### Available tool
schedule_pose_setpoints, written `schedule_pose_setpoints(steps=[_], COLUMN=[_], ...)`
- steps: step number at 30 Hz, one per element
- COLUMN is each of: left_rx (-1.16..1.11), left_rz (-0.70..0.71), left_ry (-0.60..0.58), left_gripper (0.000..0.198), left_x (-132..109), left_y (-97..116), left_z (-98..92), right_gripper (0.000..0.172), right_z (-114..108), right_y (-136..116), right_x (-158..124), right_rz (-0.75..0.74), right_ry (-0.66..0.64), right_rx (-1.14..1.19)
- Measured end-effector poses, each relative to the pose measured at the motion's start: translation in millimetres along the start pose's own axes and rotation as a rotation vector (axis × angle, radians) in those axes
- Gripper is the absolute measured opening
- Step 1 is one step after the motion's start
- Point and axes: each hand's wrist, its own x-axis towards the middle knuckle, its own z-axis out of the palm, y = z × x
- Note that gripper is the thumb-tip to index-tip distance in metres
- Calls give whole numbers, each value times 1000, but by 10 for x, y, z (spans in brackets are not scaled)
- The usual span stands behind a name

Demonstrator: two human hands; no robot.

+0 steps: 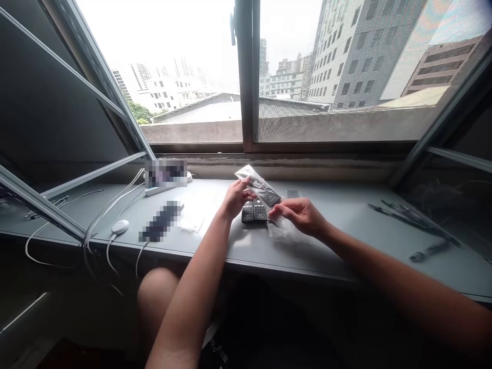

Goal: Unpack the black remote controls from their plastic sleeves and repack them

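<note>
Left hand (234, 200) and right hand (302, 216) pinch a clear plastic sleeve (245, 172) at mid-frame, its dark object (271, 196) inside, above two seemingly unwrapped remote controls (260, 211) on the worktop (338, 251).

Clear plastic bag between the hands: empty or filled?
Not empty: a dark object shows through the bag; whether it is fully inside, I cannot tell.

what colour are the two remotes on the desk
The remotes look black, with paler buttons; head view.
</note>
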Motion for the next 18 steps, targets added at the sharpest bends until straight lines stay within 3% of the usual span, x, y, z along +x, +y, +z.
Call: schedule_pose_setpoints(steps=[5,11,14,18], left_rx=[-31,-27,-8,14], left_rz=[75,107,104,129], left_ry=[121,35,56,111], left_gripper=[49,45,43,44], left_x=[64,-12,-17,34], left_y=[-29,22,35,20], left_z=[-57,-15,-17,-65], right_gripper=[46,50,48,49], right_z=[11,30,19,0], right_y=[103,184,153,156], right_x=[17,46,49,55], right_rz=[65,124,131,145], right_ry=[-74,-19,40,9], right_rx=[99,136,96,97])
